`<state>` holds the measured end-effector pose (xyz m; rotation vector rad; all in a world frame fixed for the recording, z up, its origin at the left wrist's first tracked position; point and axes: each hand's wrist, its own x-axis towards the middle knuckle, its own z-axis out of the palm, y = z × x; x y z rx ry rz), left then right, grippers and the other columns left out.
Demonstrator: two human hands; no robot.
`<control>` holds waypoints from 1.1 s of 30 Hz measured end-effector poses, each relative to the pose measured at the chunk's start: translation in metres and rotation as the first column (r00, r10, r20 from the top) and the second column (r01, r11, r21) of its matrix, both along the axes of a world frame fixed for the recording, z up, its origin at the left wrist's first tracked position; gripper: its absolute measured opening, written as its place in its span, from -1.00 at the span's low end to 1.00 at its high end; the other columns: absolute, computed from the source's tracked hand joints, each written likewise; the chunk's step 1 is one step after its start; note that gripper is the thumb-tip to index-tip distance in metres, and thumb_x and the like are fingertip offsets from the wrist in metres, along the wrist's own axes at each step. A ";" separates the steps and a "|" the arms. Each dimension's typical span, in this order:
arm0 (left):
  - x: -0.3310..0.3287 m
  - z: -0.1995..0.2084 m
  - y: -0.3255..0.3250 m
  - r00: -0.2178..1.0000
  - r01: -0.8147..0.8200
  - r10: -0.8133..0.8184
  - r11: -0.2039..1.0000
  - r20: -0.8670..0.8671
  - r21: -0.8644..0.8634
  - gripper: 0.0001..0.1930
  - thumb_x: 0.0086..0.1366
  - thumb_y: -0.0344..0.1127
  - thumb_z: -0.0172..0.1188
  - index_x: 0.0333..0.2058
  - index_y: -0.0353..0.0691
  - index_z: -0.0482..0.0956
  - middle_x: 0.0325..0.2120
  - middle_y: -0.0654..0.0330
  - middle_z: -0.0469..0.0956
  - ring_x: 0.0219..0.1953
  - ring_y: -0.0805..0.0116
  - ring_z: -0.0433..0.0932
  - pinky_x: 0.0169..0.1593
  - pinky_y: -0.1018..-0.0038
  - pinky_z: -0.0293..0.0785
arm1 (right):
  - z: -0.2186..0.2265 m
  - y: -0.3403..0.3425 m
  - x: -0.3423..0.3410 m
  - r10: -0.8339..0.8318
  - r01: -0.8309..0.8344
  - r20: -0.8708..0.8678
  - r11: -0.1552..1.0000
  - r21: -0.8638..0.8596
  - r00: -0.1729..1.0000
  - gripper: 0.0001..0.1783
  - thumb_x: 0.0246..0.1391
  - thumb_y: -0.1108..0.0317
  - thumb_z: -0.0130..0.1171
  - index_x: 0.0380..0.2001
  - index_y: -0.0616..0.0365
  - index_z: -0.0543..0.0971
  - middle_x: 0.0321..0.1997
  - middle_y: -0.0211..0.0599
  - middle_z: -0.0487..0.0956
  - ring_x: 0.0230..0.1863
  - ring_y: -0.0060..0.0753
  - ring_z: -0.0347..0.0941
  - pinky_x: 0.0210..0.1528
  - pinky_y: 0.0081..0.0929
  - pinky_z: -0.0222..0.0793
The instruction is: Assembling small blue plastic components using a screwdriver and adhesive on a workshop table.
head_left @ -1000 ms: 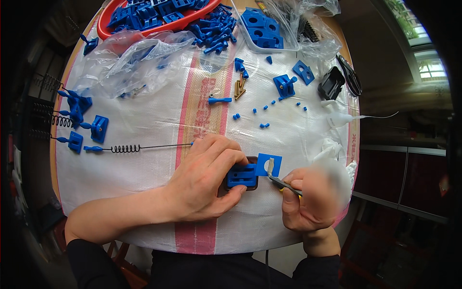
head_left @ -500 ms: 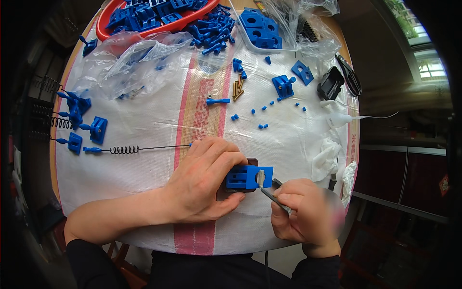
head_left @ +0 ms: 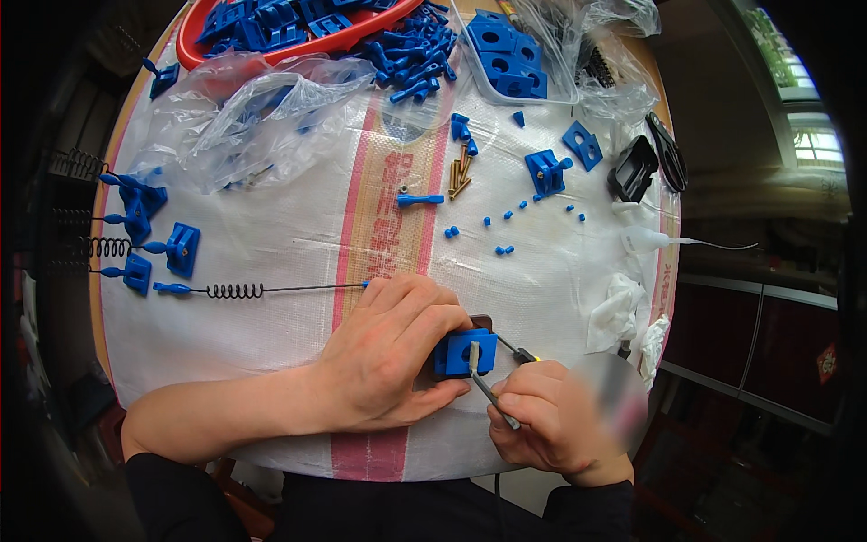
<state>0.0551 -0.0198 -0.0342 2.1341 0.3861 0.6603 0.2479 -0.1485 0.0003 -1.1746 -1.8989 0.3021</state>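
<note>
My left hand (head_left: 384, 339) curves round a blue plastic piece (head_left: 484, 347) with a round hole, gripping it at its left side. Beneath that piece is a dark block (head_left: 483, 322), mostly hidden by the piece and my fingers. My right hand (head_left: 551, 411) is closed on a slim dark-grey tool (head_left: 498, 406), whose exact kind I cannot make out. Its pale, flattened tip (head_left: 475, 357) lies over the hole in the blue piece. A thin black rod with a yellow band (head_left: 526, 358) shows just above my right fingers; whether I hold it too is unclear.
Beyond my left hand stretches a black coil-spring rod (head_left: 237, 291). Blue assemblies (head_left: 183, 250) sit at the left edge. Small blue plugs (head_left: 503, 250), brass pins (head_left: 457, 176) and a clear bottle (head_left: 643, 239) lie ahead. A red basin (head_left: 185, 41) and clear tub (head_left: 483, 88) hold blue parts.
The tool's pale tip has moved left over the blue piece, and my right hand has shifted slightly left and down. The piece's visible face looks shorter; the yellow band has come into sight.
</note>
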 end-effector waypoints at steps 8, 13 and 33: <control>0.001 0.001 0.001 1.000 -0.002 0.002 1.000 -0.007 -0.024 -0.36 -0.14 -0.36 0.57 -0.05 -0.23 0.46 -0.14 0.07 0.51 -0.08 0.03 0.52 0.01 0.16 0.37 | 0.000 0.003 0.000 0.004 -0.005 -0.038 1.000 -0.024 0.999 -0.64 -0.12 0.62 0.37 -0.16 0.38 0.59 -0.28 -0.09 0.62 -0.38 -0.17 0.62 -0.41 -0.36 0.57; 0.001 0.001 0.002 1.000 0.004 -0.004 0.999 -0.004 -0.040 -0.38 -0.13 -0.35 0.56 -0.06 -0.24 0.46 -0.14 0.06 0.52 -0.08 0.03 0.51 0.00 0.16 0.37 | 0.001 0.004 -0.001 0.004 -0.005 -0.021 0.999 -0.036 1.000 -0.68 -0.05 0.59 0.35 -0.16 0.39 0.60 -0.28 -0.10 0.63 -0.37 -0.16 0.62 -0.39 -0.35 0.58; 0.000 0.001 0.003 1.000 -0.011 0.010 0.998 -0.025 -0.059 -0.41 -0.13 -0.35 0.54 -0.07 -0.23 0.50 -0.13 0.09 0.55 -0.05 0.03 0.52 0.01 0.19 0.38 | 0.006 0.010 -0.008 -0.004 0.004 0.019 1.000 -0.028 1.000 -0.73 0.03 0.56 0.35 -0.16 0.35 0.63 -0.28 -0.13 0.63 -0.37 -0.22 0.63 -0.39 -0.38 0.60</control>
